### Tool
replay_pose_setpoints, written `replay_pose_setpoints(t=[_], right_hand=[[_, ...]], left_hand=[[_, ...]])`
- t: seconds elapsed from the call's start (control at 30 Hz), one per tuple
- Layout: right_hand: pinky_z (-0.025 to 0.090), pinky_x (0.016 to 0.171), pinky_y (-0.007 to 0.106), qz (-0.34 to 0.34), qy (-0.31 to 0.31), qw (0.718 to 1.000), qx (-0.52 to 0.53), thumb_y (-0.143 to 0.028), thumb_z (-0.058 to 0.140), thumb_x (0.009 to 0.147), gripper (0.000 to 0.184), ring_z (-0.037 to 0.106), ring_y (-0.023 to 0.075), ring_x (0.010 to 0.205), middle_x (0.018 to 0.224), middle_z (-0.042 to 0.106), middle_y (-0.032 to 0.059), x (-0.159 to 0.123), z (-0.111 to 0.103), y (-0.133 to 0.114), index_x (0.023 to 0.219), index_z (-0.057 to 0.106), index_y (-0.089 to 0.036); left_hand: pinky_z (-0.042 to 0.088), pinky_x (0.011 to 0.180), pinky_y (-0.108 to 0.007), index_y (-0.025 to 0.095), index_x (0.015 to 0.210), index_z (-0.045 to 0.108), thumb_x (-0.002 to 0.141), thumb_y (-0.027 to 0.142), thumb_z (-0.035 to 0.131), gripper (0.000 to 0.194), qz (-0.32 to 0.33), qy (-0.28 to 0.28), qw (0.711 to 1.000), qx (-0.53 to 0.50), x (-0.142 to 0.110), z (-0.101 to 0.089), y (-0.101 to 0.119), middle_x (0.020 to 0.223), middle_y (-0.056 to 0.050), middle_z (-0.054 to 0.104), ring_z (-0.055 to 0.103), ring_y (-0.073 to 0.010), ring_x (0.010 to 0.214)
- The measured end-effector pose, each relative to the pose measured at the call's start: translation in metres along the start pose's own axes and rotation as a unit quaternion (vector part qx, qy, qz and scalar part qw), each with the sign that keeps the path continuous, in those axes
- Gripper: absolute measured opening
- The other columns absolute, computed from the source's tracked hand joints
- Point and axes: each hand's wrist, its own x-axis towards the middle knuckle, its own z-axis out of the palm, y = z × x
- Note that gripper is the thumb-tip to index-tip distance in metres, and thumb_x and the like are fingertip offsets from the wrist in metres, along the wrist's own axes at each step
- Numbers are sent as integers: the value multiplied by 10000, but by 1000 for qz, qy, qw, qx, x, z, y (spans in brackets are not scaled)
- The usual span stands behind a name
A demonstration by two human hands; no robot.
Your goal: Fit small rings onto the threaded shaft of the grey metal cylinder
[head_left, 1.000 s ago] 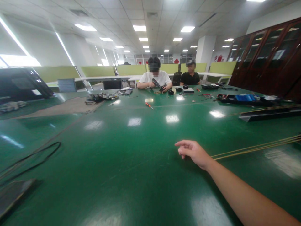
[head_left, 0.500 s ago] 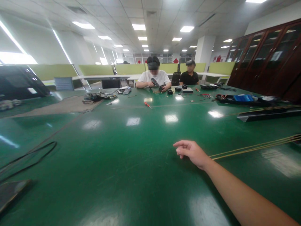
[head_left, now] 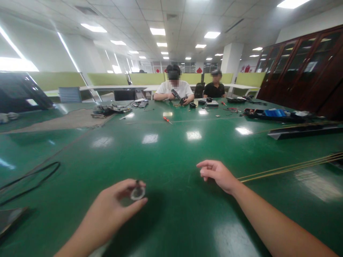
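My left hand [head_left: 111, 203] is above the near part of the green table, its thumb and fingers around a small round part [head_left: 138, 193]. That part has a pale grey rim, a darker middle and a dark bit on top; blur hides its exact kind. To the right, my right hand [head_left: 215, 174] is low over the table with the index finger stretched out and the other fingers loosely curled. Nothing shows in it. Thin yellowish rods [head_left: 289, 167] lie just beyond its wrist and run off to the right.
A red screwdriver [head_left: 167, 120] lies mid-table. Across it, a person in white [head_left: 174, 89] holds a power drill; another person in black [head_left: 214, 89] sits beside. Dark metal channel [head_left: 302, 131] and a black tray [head_left: 268, 114] lie right, a black cable [head_left: 40, 182] left.
My left hand has come into view from the lower left with the small round part in it. My right hand keeps its pose; the view has shifted slightly.
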Motion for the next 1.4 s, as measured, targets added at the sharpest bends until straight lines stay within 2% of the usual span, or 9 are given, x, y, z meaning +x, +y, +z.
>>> replay_pose_setpoints(t=[0.17, 0.3, 0.33, 0.47, 0.53, 0.7, 0.8, 1.0, 1.4], right_hand=[[443, 597, 254, -6, -2, 1000, -12, -256, 762, 713, 355, 565, 110, 598, 728, 632, -17, 2, 1, 2, 1044, 687, -151], [444, 607, 246, -19, -10, 998, -60, -125, 768, 645, 456, 545, 93, 605, 819, 646, -11, 0, 10, 3, 1091, 684, -163], [438, 594, 242, -34, -18, 993, -116, -126, 760, 663, 458, 543, 92, 600, 832, 643, -11, -2, 13, 3, 1113, 682, -171], [458, 623, 252, -66, -29, 968, -240, -155, 782, 693, 476, 576, 119, 654, 840, 666, -5, -6, 20, 1, 1156, 680, -185], [462, 623, 251, -62, -30, 968, -241, -166, 787, 700, 463, 584, 125, 658, 832, 671, -3, -7, 20, -1, 1151, 684, -182], [468, 620, 258, -53, -34, 965, -253, -192, 806, 696, 383, 581, 133, 642, 811, 677, -1, -9, 19, -5, 1073, 734, -191], [462, 610, 255, -37, -18, 971, -234, -216, 805, 709, 354, 574, 132, 624, 798, 686, 1, -12, 24, -5, 1057, 743, -194], [438, 599, 243, -62, -18, 971, -229, -214, 804, 721, 257, 572, 133, 628, 757, 662, -4, -16, 38, -10, 976, 770, -202], [457, 636, 255, -57, -8, 970, -235, -256, 777, 757, 141, 620, 165, 695, 777, 725, 20, -18, 39, -12, 883, 778, -192]], left_hand=[[506, 840, -320, 264, 1106, 729, 831, 279, 715, 277, 110, -79, 991, -23, 66, 65, 34, 1005, -14, 736, 667, -217, 925], [485, 856, -344, 246, 1256, 659, 889, 295, 674, 371, 150, -79, 985, -15, 75, 91, 31, 977, -38, 701, 632, -222, 934], [483, 868, -346, 247, 1280, 643, 901, 292, 659, 382, 161, -86, 983, -17, 73, 94, 27, 998, -43, 696, 629, -222, 952], [485, 884, -329, 270, 1288, 623, 863, 269, 703, 432, 187, -120, 974, -32, 61, 98, 19, 1071, -33, 702, 649, -213, 976], [489, 865, -305, 277, 1230, 635, 805, 234, 755, 444, 168, -107, 979, -54, 58, 99, 19, 1053, -5, 716, 667, -199, 951], [480, 726, -240, 254, 960, 669, 747, 178, 774, 249, 138, -54, 985, -91, 59, 97, 29, 872, 55, 721, 678, -149, 789], [486, 719, -232, 254, 957, 678, 754, 199, 772, 231, 159, -22, 982, -102, 58, 97, 31, 867, 52, 727, 685, -143, 778], [499, 728, -235, 239, 962, 681, 760, 169, 740, 222, 191, -17, 975, -113, 56, 100, 31, 875, 34, 729, 689, -143, 787], [527, 748, -249, 228, 981, 692, 776, 180, 740, 216, 216, -6, 969, -117, 53, 102, 30, 913, 3, 745, 706, -159, 817]])
